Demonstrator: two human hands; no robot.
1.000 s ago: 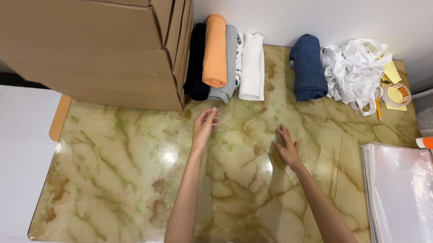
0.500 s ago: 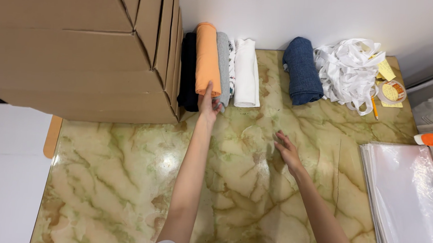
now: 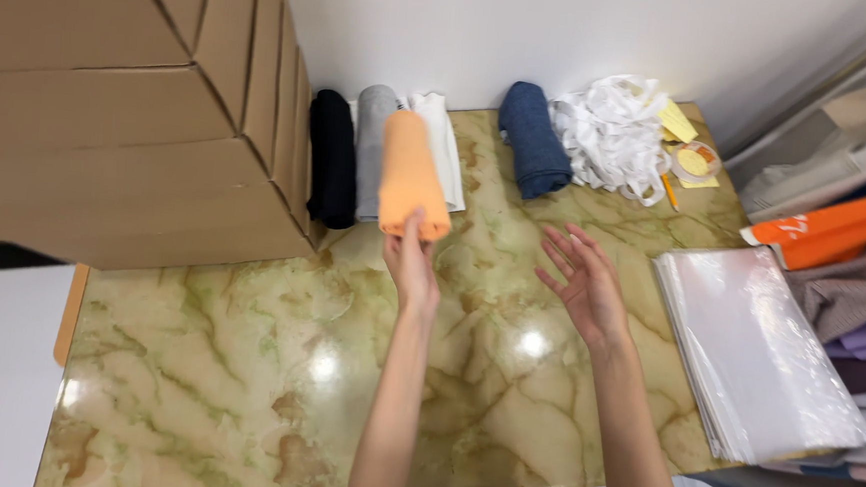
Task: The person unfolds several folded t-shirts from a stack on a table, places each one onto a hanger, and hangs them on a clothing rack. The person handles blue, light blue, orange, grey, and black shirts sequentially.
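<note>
Change: since half a second ago the orange rolled cloth comes off the row at the far edge and now rides up in the left hand, pulled toward the person.
Left hand: fingers closed on the near end of the orange roll, holding it raised above the marble table.
Right hand: open, palm up, fingers spread, hovering over the middle of the table with nothing in it.
Orange roll: lifted, lying over the grey roll and white roll, near the far edge.
Far edge row: black roll beside the cardboard boxes, then grey, then white; dark blue roll well apart to the right.
Far right corner: heap of white strips, yellow tags and a tape roll.
Right edge: stack of clear plastic bags.
</note>
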